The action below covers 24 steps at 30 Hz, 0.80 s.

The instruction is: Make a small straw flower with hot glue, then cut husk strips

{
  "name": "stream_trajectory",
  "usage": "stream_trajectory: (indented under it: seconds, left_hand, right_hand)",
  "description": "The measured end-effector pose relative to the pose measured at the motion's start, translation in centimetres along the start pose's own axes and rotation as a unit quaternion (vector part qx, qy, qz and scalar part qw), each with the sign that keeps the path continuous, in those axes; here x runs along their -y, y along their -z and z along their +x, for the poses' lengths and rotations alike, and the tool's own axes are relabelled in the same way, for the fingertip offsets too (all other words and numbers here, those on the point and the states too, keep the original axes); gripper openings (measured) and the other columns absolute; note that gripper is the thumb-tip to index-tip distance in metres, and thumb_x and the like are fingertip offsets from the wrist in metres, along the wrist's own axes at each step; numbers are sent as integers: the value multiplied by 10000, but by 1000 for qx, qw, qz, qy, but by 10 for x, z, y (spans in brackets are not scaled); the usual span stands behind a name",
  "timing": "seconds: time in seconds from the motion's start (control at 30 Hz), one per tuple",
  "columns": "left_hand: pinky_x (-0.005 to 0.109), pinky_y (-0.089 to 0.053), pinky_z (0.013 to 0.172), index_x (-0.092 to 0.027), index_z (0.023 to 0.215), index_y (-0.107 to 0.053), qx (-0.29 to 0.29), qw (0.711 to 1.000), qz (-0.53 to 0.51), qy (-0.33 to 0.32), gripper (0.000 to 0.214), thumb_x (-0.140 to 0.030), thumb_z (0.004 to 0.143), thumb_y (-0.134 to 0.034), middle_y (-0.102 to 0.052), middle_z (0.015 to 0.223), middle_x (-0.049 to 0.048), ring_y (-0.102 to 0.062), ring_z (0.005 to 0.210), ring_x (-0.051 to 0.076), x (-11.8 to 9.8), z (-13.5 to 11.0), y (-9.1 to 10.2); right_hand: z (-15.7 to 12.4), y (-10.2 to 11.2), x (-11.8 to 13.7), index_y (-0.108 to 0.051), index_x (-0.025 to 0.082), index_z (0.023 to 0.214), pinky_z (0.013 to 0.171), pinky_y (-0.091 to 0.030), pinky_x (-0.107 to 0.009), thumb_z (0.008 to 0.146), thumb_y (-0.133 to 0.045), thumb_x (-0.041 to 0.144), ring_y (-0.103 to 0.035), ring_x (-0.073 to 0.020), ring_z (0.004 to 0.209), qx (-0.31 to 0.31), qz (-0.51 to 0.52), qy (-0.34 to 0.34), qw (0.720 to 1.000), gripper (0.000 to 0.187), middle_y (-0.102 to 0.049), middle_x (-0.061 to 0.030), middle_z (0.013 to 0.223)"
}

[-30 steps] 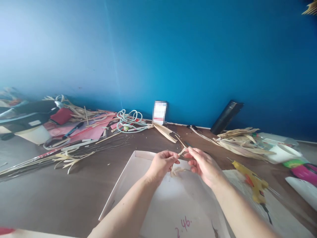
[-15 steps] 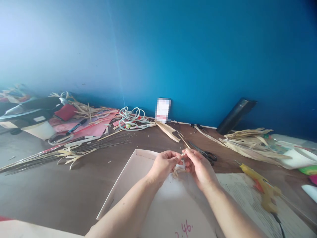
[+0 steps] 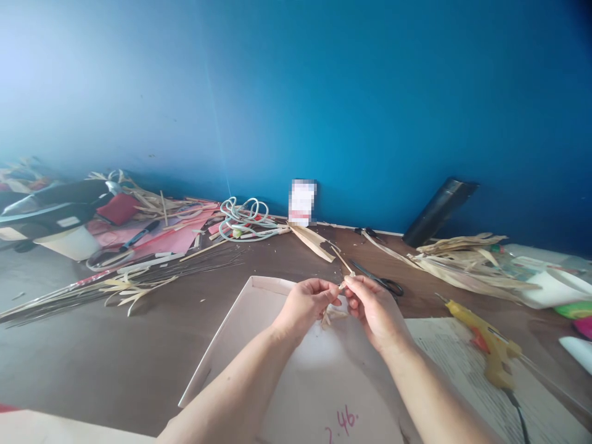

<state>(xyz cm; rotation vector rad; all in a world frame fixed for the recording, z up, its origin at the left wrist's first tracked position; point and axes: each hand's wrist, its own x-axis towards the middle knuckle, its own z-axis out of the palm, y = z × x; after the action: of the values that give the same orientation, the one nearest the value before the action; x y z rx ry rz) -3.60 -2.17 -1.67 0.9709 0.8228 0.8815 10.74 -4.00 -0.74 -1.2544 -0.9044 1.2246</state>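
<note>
Over a pale cardboard box lid (image 3: 235,333), my left hand (image 3: 300,308) and my right hand (image 3: 377,311) meet fingertip to fingertip. Both are closed in a pinch on a small pale dried husk strip (image 3: 342,285), mostly hidden by the fingers. Curled beige strips (image 3: 327,317) show just below my left fingers; whether they join the pinched piece I cannot tell. Black-handled scissors (image 3: 392,286) lie right behind my right hand. A thin stick (image 3: 342,260) and a flat husk leaf (image 3: 314,242) lie beyond my fingertips.
At right, a yellow glue gun (image 3: 485,345) rests on printed paper (image 3: 444,354), with dried husks (image 3: 467,271) behind it. A black tube (image 3: 439,213) leans on the blue wall. Coiled pale cord (image 3: 247,219), pink paper (image 3: 197,234) and thin wires (image 3: 194,269) lie at left.
The fingers keep their pinch with only a slight shift. The whole view has moved a little, so things appear slightly higher and further left.
</note>
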Motion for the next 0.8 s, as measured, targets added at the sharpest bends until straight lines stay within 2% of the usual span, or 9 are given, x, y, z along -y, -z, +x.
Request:
stream_trajectory:
  seconds: [0.4, 0.8]
  left_hand:
    - [206, -240, 478, -109, 831, -628, 18, 1000, 12, 2, 319, -388, 690, -696, -610, 687, 17, -330, 471, 31, -4, -3, -1]
    - [202, -249, 475, -115, 826, -627, 6, 1000, 22, 16, 340, -404, 667, -711, -634, 681, 25, -344, 464, 32, -4, -3, -2]
  right_hand:
    - [0, 0, 0, -635, 175, 640, 436, -265, -184, 705, -723, 407, -362, -70, 502, -24, -8, -4, 1000, 256, -480, 36, 587]
    - [0, 1, 0, -620, 172, 643, 445, -252, -185, 713, -719, 412, -351, -62, 490, -23, -17, -5, 1000, 268, -474, 41, 577]
